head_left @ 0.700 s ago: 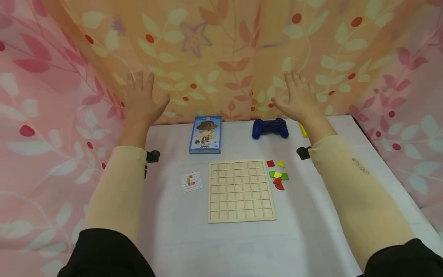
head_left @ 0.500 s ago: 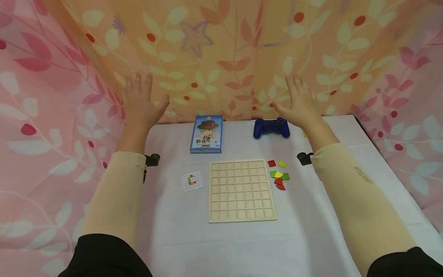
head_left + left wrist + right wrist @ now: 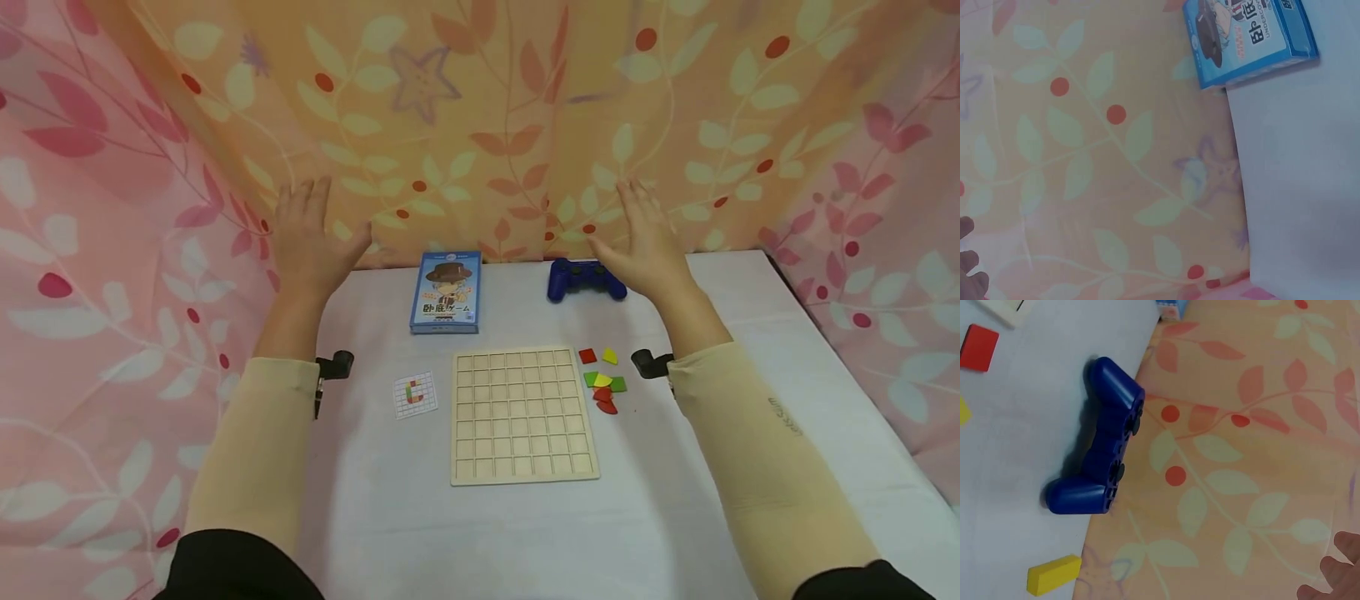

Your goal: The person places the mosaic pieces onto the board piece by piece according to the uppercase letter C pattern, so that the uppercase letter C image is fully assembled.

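Both hands are held up over the far side of the table with fingers spread, and neither holds anything. My left hand (image 3: 311, 246) is nearest to a blue game box (image 3: 446, 292) with a cartoon figure in a hat. My right hand (image 3: 651, 246) is raised by a dark blue game controller (image 3: 573, 279), covering part of its right grip in the head view. Centrally lies a square wooden grid board (image 3: 523, 417). A small pattern card (image 3: 415, 395) is left of it. Red, green and yellow flat pieces (image 3: 604, 395) lie in a loose group on its right.
A yellow block (image 3: 1054, 575) sits near the table's far edge in the right wrist view. Floral curtains (image 3: 517, 125) hang behind the white-covered table (image 3: 480, 542) and at both sides. A black wrist mount (image 3: 651, 364) juts inward from the right sleeve.
Both hands have come down and slightly back toward the body, their fingers still spread. The right hand now overlaps the controller, and the yellow block has become hidden in the head view.
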